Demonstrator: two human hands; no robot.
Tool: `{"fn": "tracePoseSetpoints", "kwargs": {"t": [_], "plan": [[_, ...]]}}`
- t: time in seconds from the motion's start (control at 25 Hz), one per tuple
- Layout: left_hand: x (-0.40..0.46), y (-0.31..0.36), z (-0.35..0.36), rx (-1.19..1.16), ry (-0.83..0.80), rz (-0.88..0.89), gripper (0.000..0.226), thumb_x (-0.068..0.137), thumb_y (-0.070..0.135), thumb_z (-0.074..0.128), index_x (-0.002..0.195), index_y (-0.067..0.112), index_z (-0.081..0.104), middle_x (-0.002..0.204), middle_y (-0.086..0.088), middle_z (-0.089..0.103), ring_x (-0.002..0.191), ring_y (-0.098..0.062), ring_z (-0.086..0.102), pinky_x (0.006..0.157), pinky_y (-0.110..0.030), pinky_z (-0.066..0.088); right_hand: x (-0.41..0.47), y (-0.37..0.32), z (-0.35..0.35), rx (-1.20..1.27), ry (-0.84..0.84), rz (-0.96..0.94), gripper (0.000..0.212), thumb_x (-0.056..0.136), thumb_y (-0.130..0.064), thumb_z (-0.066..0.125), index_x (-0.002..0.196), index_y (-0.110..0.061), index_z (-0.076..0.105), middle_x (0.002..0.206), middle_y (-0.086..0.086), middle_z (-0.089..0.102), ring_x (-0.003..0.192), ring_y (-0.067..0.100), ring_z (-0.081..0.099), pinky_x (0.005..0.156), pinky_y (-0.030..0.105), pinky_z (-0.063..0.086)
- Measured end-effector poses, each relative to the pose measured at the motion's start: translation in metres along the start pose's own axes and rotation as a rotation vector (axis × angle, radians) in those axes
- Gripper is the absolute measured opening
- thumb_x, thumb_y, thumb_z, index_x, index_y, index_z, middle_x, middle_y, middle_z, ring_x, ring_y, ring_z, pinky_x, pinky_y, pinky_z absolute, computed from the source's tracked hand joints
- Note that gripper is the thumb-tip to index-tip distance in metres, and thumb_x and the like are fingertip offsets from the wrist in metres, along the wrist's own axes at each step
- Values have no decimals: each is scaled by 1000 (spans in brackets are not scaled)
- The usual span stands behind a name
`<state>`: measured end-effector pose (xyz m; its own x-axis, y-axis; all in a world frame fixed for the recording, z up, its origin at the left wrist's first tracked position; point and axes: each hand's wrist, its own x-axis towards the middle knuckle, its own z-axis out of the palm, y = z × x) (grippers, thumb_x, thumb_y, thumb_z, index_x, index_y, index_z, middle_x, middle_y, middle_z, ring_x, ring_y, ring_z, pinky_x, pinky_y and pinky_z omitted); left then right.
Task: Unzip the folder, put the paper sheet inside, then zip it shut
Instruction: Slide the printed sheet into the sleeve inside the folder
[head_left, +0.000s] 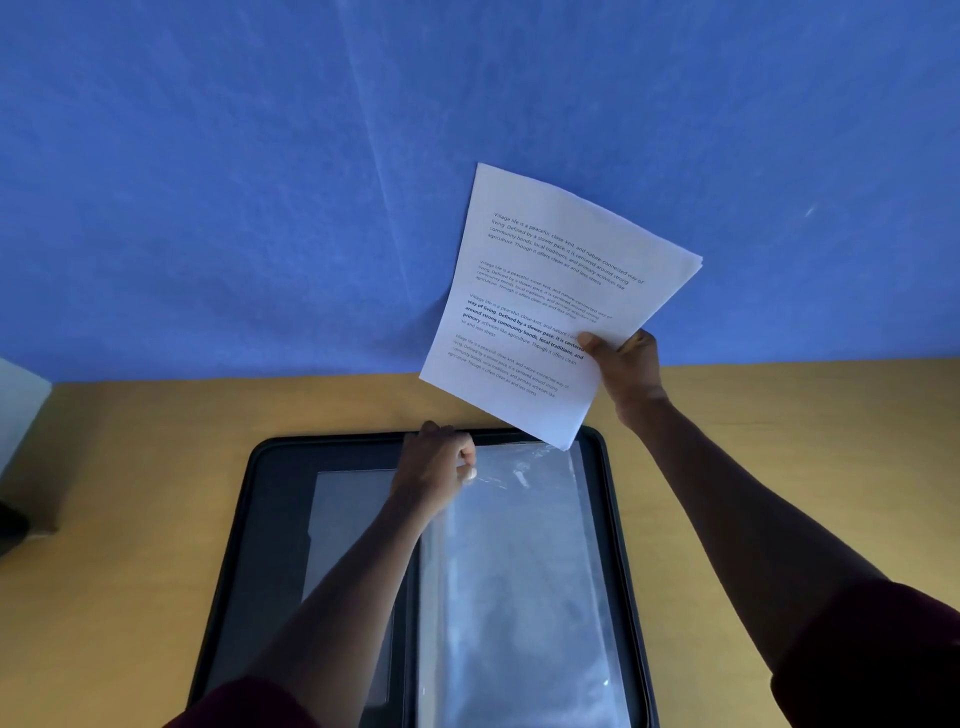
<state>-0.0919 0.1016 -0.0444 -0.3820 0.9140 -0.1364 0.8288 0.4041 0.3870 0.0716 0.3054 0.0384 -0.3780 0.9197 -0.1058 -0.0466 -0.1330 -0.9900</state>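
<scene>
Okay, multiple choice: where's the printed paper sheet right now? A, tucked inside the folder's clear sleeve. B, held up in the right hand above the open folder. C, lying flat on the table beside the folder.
B: the right hand pinches the paper sheet by its edge, lifted above the open folder, while the left hand holds the clear sleeve.

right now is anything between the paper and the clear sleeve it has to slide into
Nothing visible blocks it. The right hand holds the paper sheet in the air just above the folder's far edge, and the left hand pinches the clear sleeve at its top corner, apparently holding it open.
</scene>
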Motion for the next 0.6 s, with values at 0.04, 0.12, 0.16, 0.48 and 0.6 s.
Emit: {"fn": "tracePoseSetpoints", "kwargs": {"t": [0.04, 0.12, 0.16, 0.48, 0.6], "plan": [[1, 2, 0, -18, -9, 10, 10, 78, 21, 74, 83, 26, 66, 82, 10, 68, 92, -14, 55, 84, -33, 38, 0, 1, 3, 7, -1, -1, 22, 85, 3, 68, 90, -18, 70, 87, -9, 75, 82, 10, 71, 72, 24, 56], [3, 7, 2, -44, -27, 32, 11, 80, 19, 69, 85, 28, 66, 81, 12, 70, 90, -10, 59, 84, -30, 31, -1, 5, 10, 15, -11, -1, 22, 85, 3, 68, 92, -18, 70, 88, -9, 75, 83, 11, 71, 73, 24, 56], [3, 10, 3, -51, -38, 48, 12, 82, 18, 67, 86, 28, 67, 82, 13, 72, 87, -7, 61, 81, -29, 26, -1, 7, 13, 20, -15, -1, 22, 85, 3, 68, 93, -17, 70, 88, -9, 75, 84, 11, 71, 74, 24, 56], [2, 26, 12, -62, -17, 131, 15, 90, 17, 58, 86, 26, 69, 86, 9, 70, 79, -10, 60, 84, -35, 31, 1, 31, 32, 55, -11, 14, 21, 84, 4, 68, 92, -15, 70, 84, -9, 75, 81, 10, 70, 71, 22, 54], [2, 26, 14, -58, -23, 143, 13, 90, 20, 58, 87, 27, 68, 86, 9, 68, 82, -11, 59, 82, -34, 30, -4, 43, 31, 38, -12, 32, 19, 84, 4, 68, 92, -14, 70, 87, -6, 75, 80, 8, 70, 70, 21, 54]]}}
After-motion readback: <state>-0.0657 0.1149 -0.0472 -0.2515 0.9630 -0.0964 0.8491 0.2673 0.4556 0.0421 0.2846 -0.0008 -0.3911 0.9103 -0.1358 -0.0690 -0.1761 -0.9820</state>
